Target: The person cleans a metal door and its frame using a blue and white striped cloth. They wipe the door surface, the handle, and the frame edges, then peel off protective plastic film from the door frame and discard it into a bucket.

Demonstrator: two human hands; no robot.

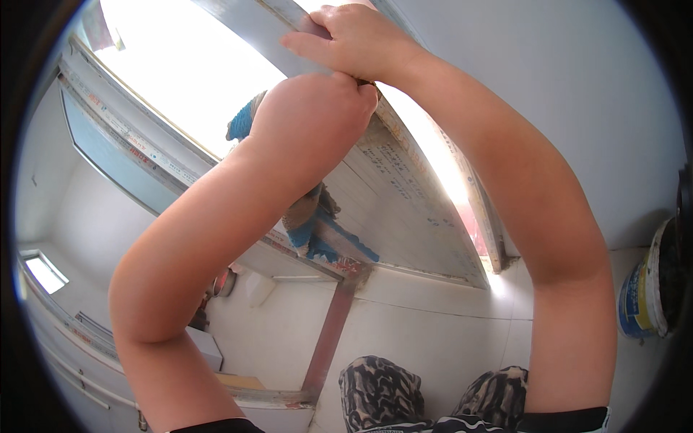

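Note:
High up in the head view, my right hand [357, 40] grips the edge of a door frame [276, 11], thumb on the near side. Just below it my left hand [319, 105] is curled at the edge of a metal-framed door [403, 178]. Its fingers and whatever they hold are hidden behind the back of the hand. A frayed blue and grey cloth [303, 227] shows below my left forearm, and more blue cloth shows beside the wrist. Light comes through the gap along the door's edge.
A bucket [639, 303] with a blue and yellow label stands at the right wall. A dark red threshold strip [330, 335] crosses the tiled floor [427, 330]. White pipes [92, 379] run along the lower left. My patterned trouser legs [381, 392] are below.

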